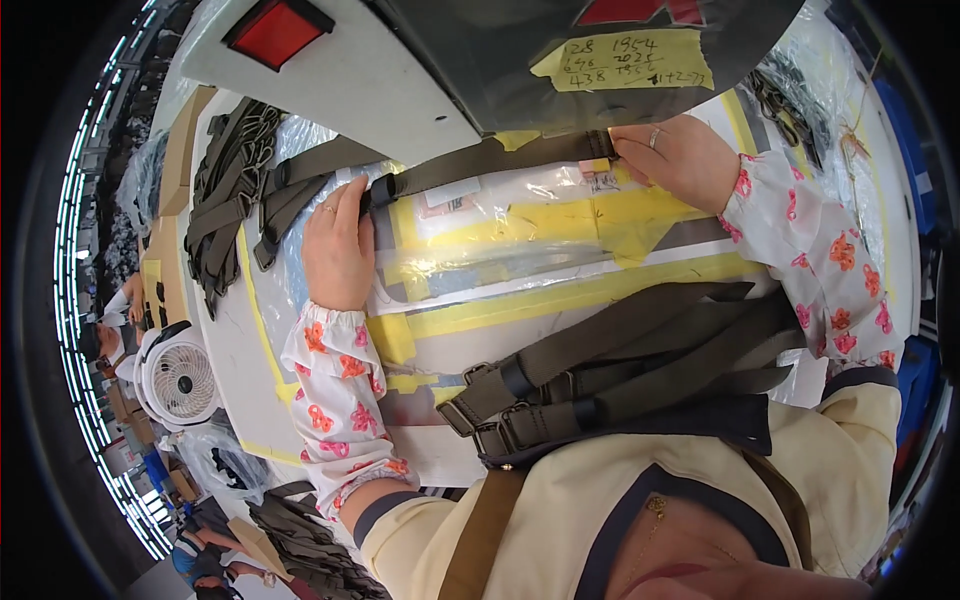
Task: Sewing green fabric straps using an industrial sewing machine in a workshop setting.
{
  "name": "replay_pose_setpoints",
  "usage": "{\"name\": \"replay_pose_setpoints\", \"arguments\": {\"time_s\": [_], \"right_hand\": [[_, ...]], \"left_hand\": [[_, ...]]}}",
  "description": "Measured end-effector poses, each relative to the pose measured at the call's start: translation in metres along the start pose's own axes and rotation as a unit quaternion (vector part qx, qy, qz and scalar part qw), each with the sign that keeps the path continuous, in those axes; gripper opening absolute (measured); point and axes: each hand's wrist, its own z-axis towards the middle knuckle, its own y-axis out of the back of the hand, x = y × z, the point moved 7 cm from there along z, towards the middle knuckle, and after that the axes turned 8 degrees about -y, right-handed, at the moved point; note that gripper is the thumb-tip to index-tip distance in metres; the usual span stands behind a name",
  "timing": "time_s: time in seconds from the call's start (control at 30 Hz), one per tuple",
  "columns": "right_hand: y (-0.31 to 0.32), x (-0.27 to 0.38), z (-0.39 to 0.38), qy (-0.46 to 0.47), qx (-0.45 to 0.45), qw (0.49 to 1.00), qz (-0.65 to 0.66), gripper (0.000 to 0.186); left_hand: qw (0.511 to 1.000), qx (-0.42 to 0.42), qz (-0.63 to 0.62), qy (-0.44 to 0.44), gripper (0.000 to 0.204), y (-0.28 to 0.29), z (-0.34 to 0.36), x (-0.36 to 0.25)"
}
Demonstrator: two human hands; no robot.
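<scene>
An olive-green webbing strap (490, 162) stretches crosswise under a white and dark-grey machine head (340, 70). My left hand (338, 245) has its fingers closed at the strap's left part, by a black sleeve piece (383, 190). My right hand (670, 160) grips the strap's right end, next to a small yellow tab (595, 165), with part of its fingers hidden. Beneath lies a work surface covered in yellow tape (520, 304) and clear plastic. More straps with metal buckles (620, 360) lie in a bunch between the work area and my body.
Buckled straps (225, 200) are heaped at the left, others (300, 530) at lower left. A white fan (182, 380) stands left of the table (250, 390), near a cardboard box (180, 140). Two people (125, 320) work at the far left. Blue bins (915, 390) are at the right.
</scene>
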Motion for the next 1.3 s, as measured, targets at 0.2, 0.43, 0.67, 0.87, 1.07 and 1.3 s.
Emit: {"name": "replay_pose_setpoints", "arguments": {"time_s": [0.2,0.43,0.67,0.87,1.07,1.3], "right_hand": [[-0.014,0.028,0.012,0.018,-0.007,1.000,0.004,0.030],[-0.065,0.073,0.078,0.016,0.073,0.993,-0.089,0.022],[-0.008,0.070,0.036,-0.065,0.154,0.980,0.109,0.031],[0.005,0.082,-0.001,-0.100,0.186,0.929,0.303,0.042],[-0.012,0.088,-0.005,-0.110,0.323,0.884,0.320,0.034],[0.031,0.009,-0.013,-0.221,0.180,0.869,0.405,0.023]], "left_hand": [[0.985,-0.075,0.149,-0.050,0.039,0.032,-0.003,0.019],[0.978,0.013,0.208,0.023,0.046,-0.016,0.008,0.134],[0.988,0.011,-0.148,0.049,0.035,0.034,0.007,0.011],[0.915,0.275,-0.296,0.003,0.035,0.037,-0.051,-0.131],[0.905,0.284,-0.307,0.071,0.024,0.035,-0.072,-0.113],[0.871,0.176,-0.406,0.213,0.010,0.032,-0.050,-0.010]]}}
